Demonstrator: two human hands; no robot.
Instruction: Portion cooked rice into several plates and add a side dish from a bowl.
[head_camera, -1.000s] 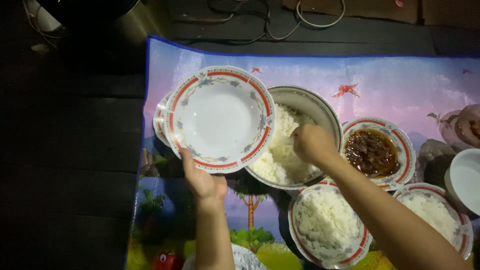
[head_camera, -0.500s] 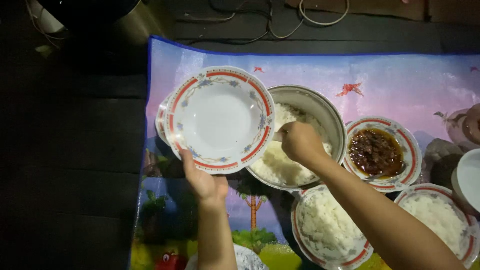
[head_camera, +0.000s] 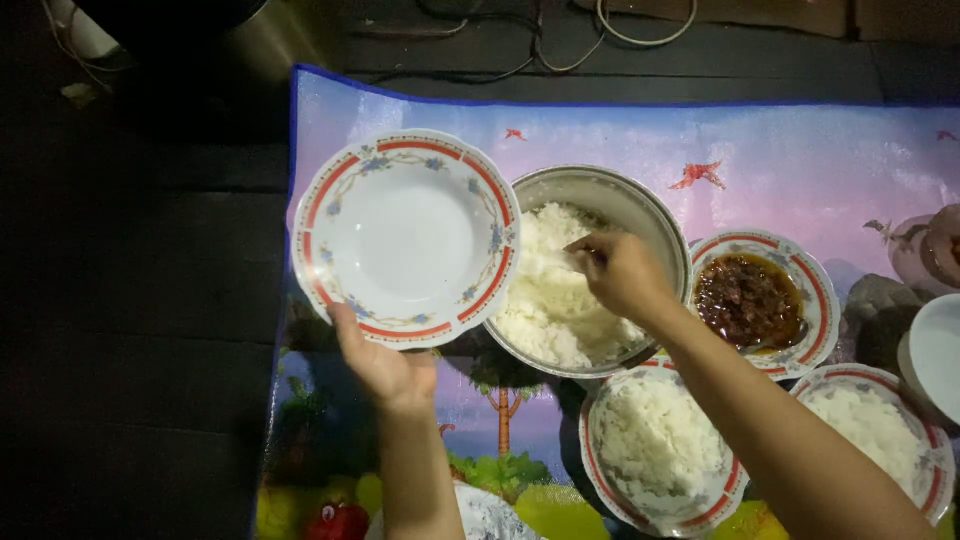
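My left hand (head_camera: 380, 365) grips the near rim of an empty white plate (head_camera: 405, 238) with a red and blue flowered border, holding it up beside a metal pot (head_camera: 640, 215) of white rice (head_camera: 545, 300). My right hand (head_camera: 625, 272) is inside the pot over the rice, fingers closed on a spoon handle that is mostly hidden. Both sit over a colourful picture mat (head_camera: 800, 170).
A plate of dark saucy meat (head_camera: 750, 300) lies right of the pot. Two plates of rice (head_camera: 650, 440) (head_camera: 870, 430) sit near me. A white bowl (head_camera: 935, 350) is at the right edge. Cables (head_camera: 560, 50) and dark floor lie beyond the mat.
The empty plate has shifted left, covering the plates that showed beneath it. My right hand has moved within the pot, digging at the rice.
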